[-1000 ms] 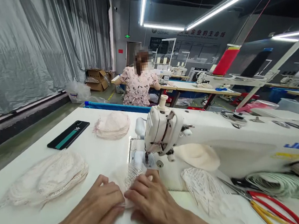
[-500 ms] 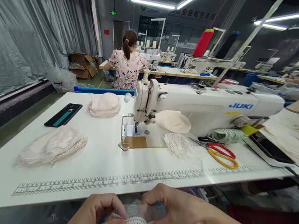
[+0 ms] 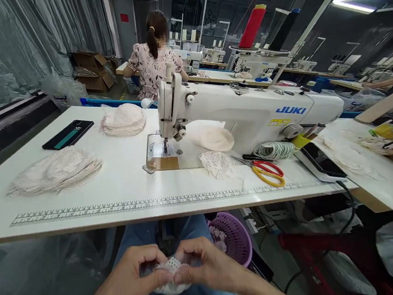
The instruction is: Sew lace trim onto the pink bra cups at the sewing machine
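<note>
My left hand (image 3: 144, 273) and my right hand (image 3: 202, 265) are close together above my lap, below the table's front edge. Both pinch a small piece of white lace fabric (image 3: 173, 289) between thumb and fingers. A dotted, eyelet-like part of it shows between the fingertips; the rest is partly covered by my hands. Beyond them, on the white table (image 3: 124, 187), stands a JUKI sewing machine (image 3: 234, 111). A crumpled piece of lace (image 3: 217, 164) lies to the right of its needle plate, beside scissors (image 3: 268, 173) with red and yellow handles.
Stacks of cream lace pieces (image 3: 56, 170) and pale pink pieces (image 3: 124, 119) lie left of the machine, near a phone (image 3: 68, 134). A rolled tape measure (image 3: 275, 150) sits by the machine's base. A purple basket (image 3: 240, 238) stands below the table. A co-worker (image 3: 154, 54) sits ahead.
The view has tilted downward, so my lap and the purple basket now show. My hands have drawn closer together, and the lace strip stretched between them is now bunched up.
</note>
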The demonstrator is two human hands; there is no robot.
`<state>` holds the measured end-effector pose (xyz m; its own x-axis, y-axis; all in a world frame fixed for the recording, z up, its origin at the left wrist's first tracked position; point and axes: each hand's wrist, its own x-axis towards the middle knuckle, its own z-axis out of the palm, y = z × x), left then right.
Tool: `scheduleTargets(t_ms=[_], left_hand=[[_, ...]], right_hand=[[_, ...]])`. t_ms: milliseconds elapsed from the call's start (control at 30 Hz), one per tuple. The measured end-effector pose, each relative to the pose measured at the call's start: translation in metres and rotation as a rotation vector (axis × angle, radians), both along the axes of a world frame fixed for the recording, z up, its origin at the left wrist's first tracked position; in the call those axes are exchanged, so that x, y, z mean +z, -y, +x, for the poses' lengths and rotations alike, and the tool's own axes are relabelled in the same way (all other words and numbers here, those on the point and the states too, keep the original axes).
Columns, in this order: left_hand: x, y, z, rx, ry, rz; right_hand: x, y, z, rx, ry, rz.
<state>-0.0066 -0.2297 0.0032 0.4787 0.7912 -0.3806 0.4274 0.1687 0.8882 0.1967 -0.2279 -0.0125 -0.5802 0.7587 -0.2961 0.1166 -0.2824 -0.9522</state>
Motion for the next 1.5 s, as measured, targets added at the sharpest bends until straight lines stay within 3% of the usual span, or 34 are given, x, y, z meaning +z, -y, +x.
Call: scheduleTargets(t_ms=[233, 433, 833, 967, 1200, 1333, 1500], left_hand=[[0.001, 0.012, -0.002, -0.005, -0.136, 0.042], [-0.006, 0.014, 0.0, -0.028, -0.067, 0.086], [-0.007, 0.014, -0.01, -0.001, -0.01, -0.006], [-0.007, 0.01, -0.01, 0.033, 0.052, -0.068], [-0.014, 0.005, -0.012, 0.066, 0.203, -0.234], [-0.015, 0.005, -0.011, 0.077, 0.231, -0.366], [-0.015, 0.002, -0.009, 0.078, 0.202, -0.406]], right_hand=[[-0.017, 0.012, -0.001, -0.107, -0.06, -0.079], [-0.011, 0.015, -0.004, -0.056, 0.015, 0.033], [-0.013, 0.008, -0.013, -0.064, 0.024, 0.114], [-0.016, 0.008, -0.012, -0.056, -0.012, 0.055], [-0.025, 0.004, -0.004, 0.036, -0.17, -0.22], [-0.024, 0.001, 0.002, 0.073, -0.176, -0.248], [-0.024, 0.0, 0.004, 0.057, -0.197, -0.254]])
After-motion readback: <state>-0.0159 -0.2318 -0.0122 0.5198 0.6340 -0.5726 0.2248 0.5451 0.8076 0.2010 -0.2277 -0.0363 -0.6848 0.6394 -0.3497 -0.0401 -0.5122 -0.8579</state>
